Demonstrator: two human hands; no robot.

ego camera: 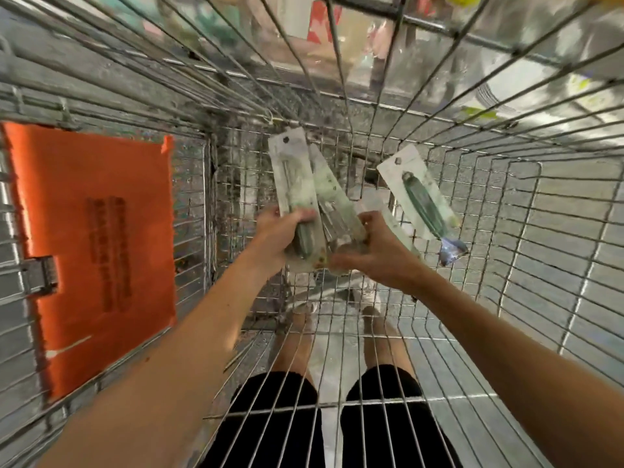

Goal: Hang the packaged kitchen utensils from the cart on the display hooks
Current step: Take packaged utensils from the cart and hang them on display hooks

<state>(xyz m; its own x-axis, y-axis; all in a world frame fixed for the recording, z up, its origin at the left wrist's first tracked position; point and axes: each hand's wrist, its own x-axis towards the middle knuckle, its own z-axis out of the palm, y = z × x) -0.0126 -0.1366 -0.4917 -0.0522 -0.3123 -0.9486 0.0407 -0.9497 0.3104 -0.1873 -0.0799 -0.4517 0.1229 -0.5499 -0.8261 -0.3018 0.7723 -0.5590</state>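
Hemming in left hand [277,238] and right hand [379,255], grips curled round packaged utensils [296,177], stand wire cart [526,238] and orange sign [101,238].

Your left hand [280,233] covers the lower ends of the packaged utensils [297,184] it grips, and the fingertips of your right hand [380,256] vanish behind them, so the pack count is unclear. The print on the orange sign [101,238] is smeared beyond reading. The separate pack [422,194] blurs at its lower end. The goods [319,25] beyond the cart [526,231] are a blur; your 2 forearms [152,383] run off the bottom edge.
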